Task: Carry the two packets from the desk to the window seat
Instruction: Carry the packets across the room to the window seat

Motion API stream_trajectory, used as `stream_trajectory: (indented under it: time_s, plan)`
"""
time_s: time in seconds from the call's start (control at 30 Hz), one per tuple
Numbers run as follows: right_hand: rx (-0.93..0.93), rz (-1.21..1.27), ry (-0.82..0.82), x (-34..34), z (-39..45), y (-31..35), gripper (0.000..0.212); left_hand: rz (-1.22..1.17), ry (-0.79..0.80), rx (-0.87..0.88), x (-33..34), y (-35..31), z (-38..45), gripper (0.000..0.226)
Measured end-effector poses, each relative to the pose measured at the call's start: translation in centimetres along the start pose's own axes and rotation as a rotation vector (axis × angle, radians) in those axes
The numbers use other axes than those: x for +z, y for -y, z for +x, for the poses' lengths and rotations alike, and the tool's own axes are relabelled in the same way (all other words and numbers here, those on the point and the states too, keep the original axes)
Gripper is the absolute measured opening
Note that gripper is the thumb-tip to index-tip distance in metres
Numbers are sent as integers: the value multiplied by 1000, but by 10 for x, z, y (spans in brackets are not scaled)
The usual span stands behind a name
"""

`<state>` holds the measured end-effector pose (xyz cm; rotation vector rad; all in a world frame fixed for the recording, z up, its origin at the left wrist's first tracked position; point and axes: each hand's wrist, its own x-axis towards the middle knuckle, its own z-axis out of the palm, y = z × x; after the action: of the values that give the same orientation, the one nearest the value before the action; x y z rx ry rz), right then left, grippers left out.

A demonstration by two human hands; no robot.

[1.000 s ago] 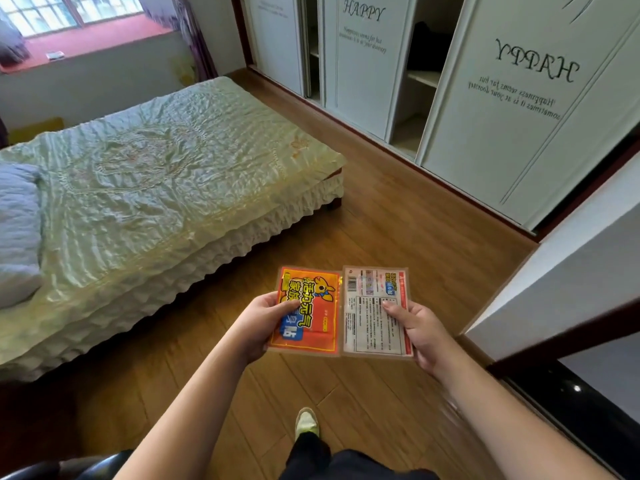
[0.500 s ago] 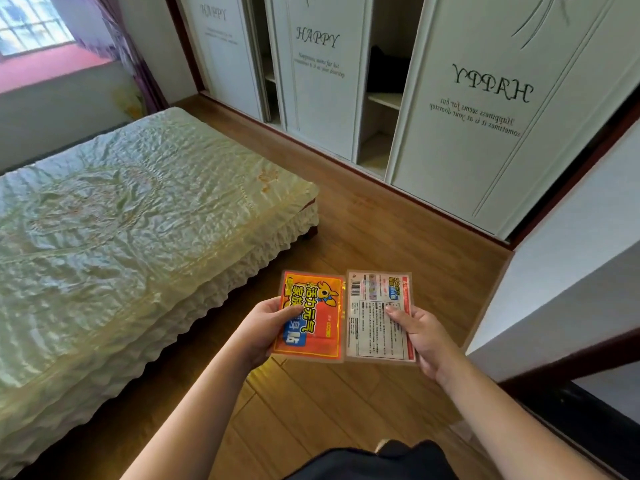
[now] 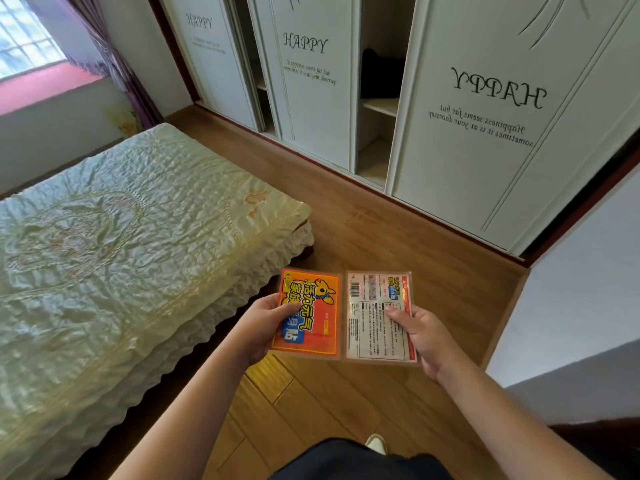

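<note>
I hold two flat packets side by side in front of me, above the wooden floor. My left hand (image 3: 265, 325) grips the orange packet (image 3: 313, 313), printed side up, with the thumb on top. My right hand (image 3: 424, 336) grips the white packet (image 3: 375, 318), its text and barcode side up. The two packets touch edge to edge. The red window seat (image 3: 45, 88) lies far off at the upper left, under the window, beyond the bed.
A bed with a pale green quilt (image 3: 114, 244) fills the left side. White sliding wardrobe doors (image 3: 485, 133) line the right wall, one gap showing shelves. A wooden floor strip (image 3: 363, 230) runs between them. A purple curtain (image 3: 117, 64) hangs by the window seat. A white wall corner (image 3: 571, 289) stands at right.
The view has swung right and moved forward along the floor strip; the bed's pillow end left the view and the wardrobe is closer. Both hands still hold the packets the same way.
</note>
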<state>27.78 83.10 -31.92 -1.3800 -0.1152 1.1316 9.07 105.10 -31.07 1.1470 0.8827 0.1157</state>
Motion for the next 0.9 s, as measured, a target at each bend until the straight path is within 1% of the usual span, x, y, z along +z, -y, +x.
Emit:
stream_trajectory:
  time_s: [0.2, 0.4, 0.57, 0.73, 0.9]
  plan:
    - [-4, 21, 1, -19, 49, 40, 24, -48, -21, 30, 17, -40, 46, 13]
    - [5, 10, -12, -23, 98, 72, 23, -79, -36, 13, 22, -65, 92, 13]
    - [6, -16, -35, -15, 144, 103, 21, -138, -11, 1, 17, -92, 143, 11]
    - [14, -32, -55, 3, 198, 140, 18, -209, 24, 5, 1, -127, 199, 14]
    - [7, -48, -62, 22, 244, 171, 19, -252, 61, -40, -15, -162, 246, 19]
